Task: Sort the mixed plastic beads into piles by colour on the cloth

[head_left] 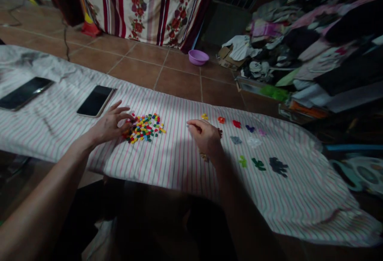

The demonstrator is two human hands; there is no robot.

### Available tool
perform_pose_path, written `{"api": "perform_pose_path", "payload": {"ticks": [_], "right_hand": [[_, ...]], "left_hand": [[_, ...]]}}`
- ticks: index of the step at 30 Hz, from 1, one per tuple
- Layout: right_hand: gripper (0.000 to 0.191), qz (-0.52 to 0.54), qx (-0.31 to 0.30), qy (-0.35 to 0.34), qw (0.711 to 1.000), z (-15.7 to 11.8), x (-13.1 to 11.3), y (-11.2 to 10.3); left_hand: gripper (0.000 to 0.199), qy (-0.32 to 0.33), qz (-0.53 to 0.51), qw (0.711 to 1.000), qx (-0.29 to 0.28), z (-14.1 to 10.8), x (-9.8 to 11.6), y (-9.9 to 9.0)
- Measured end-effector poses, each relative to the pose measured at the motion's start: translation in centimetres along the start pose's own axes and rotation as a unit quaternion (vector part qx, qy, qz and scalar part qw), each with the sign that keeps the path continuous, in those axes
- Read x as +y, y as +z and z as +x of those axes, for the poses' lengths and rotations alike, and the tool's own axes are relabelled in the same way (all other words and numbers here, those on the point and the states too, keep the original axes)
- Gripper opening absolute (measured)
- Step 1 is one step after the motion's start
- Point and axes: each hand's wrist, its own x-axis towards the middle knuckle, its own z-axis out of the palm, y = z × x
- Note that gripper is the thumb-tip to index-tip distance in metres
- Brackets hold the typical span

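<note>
"Clusters on the near side?"

"Lime, dark green and charcoal, toward four o'clock from the right hand"

"That hand's fingers?"

"Curled, thumb against index; I can't tell whether they pinch anything"

"And the left hand?"

"Loosely spread, fingertips touching the mixed-colour heap, nine o'clock from the right hand"

"Beyond?"

"Two smartphones toward the left hand's ten o'clock; past the striped cloth, a purple basin at twelve, a floral curtain at eleven"
</note>
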Motion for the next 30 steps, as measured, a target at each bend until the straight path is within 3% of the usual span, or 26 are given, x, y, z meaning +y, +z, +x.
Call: {"api": "perform_pose_path", "payload": {"ticks": [5, 9, 19, 22, 26, 30], "right_hand": [[0.024, 0.006, -0.066, -0.059, 0.996, 0.3, -2.1, 3.6], [0.029, 0.007, -0.114, -0.090, 0.989, -0.1, -3.1, 5.6], [0.037, -0.082, -0.220, -0.134, 0.963, -1.0, -7.6, 7.9], [0.029, -0.089, -0.223, -0.135, 0.961, -0.4, -8.4, 8.4], [0.027, -0.053, -0.172, -0.131, 0.975, 0.4, -9.1, 9.3], [0.026, -0.043, -0.136, -0.146, 0.979, 0.8, -9.7, 10.4]], "left_hand": [[0.034, -0.013, -0.008, 1.000, 0.004, -0.8, -2.3, -0.5], [0.026, -0.005, -0.009, 1.000, -0.011, -1.6, -3.0, -0.9], [0.036, 0.067, -0.001, 0.996, -0.061, -2.2, -0.8, -0.6], [0.036, 0.050, 0.004, 0.998, -0.041, -2.1, -0.6, -0.7], [0.032, 0.024, -0.010, 1.000, 0.010, -2.0, -0.4, -0.7], [0.030, 0.040, -0.021, 0.999, 0.024, -1.6, 0.6, -0.2]]}}
